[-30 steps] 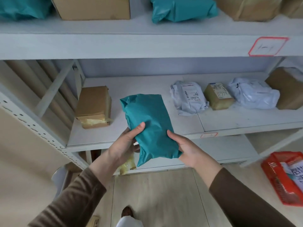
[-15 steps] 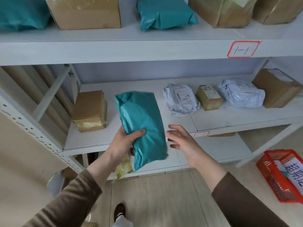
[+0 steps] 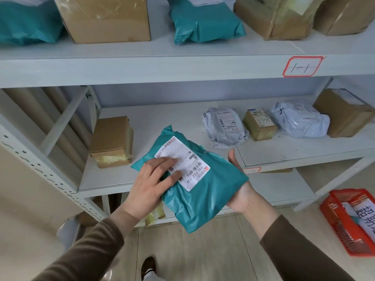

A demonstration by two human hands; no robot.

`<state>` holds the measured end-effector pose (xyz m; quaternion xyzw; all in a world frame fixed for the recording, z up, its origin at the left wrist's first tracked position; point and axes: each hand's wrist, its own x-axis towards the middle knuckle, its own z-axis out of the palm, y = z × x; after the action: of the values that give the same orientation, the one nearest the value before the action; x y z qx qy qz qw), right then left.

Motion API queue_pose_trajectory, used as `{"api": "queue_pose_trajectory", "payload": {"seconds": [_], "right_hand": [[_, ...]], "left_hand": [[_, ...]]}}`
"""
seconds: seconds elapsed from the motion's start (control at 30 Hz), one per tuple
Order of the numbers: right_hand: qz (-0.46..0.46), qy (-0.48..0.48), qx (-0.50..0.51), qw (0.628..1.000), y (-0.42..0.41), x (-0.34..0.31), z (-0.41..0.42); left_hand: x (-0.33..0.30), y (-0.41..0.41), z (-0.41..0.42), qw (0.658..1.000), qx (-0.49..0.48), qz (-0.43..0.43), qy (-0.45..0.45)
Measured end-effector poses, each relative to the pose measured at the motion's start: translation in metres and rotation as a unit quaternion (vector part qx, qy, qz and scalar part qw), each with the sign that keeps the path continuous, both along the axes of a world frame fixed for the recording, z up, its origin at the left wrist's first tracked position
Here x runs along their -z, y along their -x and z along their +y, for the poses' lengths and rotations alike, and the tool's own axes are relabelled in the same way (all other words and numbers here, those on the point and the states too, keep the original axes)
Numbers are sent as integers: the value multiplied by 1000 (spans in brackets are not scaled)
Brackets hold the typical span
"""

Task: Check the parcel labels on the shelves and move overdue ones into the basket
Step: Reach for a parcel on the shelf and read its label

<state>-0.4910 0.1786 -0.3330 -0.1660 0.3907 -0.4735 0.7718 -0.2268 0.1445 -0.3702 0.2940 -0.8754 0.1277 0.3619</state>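
Note:
A teal plastic mailer (image 3: 205, 191) is held in front of the middle shelf (image 3: 113, 179), its white shipping label (image 3: 183, 162) facing up. My left hand (image 3: 154, 179) grips the mailer's left edge, fingers lying over the label's lower corner. Under its right side lies my right hand (image 3: 241, 191), palm up, supporting it with the thumb pointing up beside it. The red basket (image 3: 332, 211) stands on the floor at the far right, with a white printed sheet inside.
On the middle shelf sit a taped brown box (image 3: 112, 140), a grey mailer (image 3: 223, 126), a small brown box (image 3: 259, 123), a pale mailer (image 3: 298, 120) and a larger box (image 3: 345, 111). The top shelf holds teal mailers and cardboard boxes. My shoe (image 3: 149, 265) is on the tiled floor.
The mailer has been turned over, so its label now faces up. My right hand let go briefly, then came back under the mailer's right side. The camera tilted up slightly.

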Motion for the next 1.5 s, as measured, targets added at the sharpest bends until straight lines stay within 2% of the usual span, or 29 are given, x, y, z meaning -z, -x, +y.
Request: {"api": "queue_pose_trajectory", "payload": {"seconds": [0.1,0.2,0.27,0.3,0.33,0.37,0.43,0.47,0.5,0.53,0.6,0.7,0.83,1.13,1.33,1.5], "right_hand": [[77,20,-79,994,9,-6,-4],[172,69,-192,964,9,-12,-9],[229,64,-176,955,0,-12,-14],[236,60,-152,958,-4,-7,-17],[229,59,-127,963,-8,-4,-21],[218,58,-105,969,-12,1,-24],[203,47,-79,975,-18,12,-32],[200,38,-74,976,-21,18,-36],[198,29,-74,977,-25,24,-41],[197,18,-73,977,-28,29,-48],[211,3,-79,974,-35,38,-64],[290,1,-87,953,-44,43,-98],[409,17,-48,911,-51,41,-151],[520,34,-33,853,-67,56,-237],[602,65,-52,794,-62,86,-260],[672,67,-25,737,-53,101,-257]], "left_hand": [[0,-5,-4,999,33,-24,19],[0,-9,-12,999,41,-34,-9],[3,-8,-17,996,-22,10,-86],[4,-7,-19,983,-70,69,-154],[4,-7,-20,951,-116,148,-244],[4,-6,-21,894,-139,237,-353],[9,-7,-23,716,-116,394,-564],[13,-7,-25,630,-98,426,-642],[17,-7,-26,572,-84,427,-695],[20,-7,-28,547,-73,414,-724],[22,-2,-38,548,-75,404,-728],[24,5,-74,579,-127,404,-697],[22,12,-125,568,-131,420,-696],[31,12,-214,639,-159,365,-658],[49,16,-240,637,-169,319,-681],[48,14,-232,615,-165,297,-712]]}}
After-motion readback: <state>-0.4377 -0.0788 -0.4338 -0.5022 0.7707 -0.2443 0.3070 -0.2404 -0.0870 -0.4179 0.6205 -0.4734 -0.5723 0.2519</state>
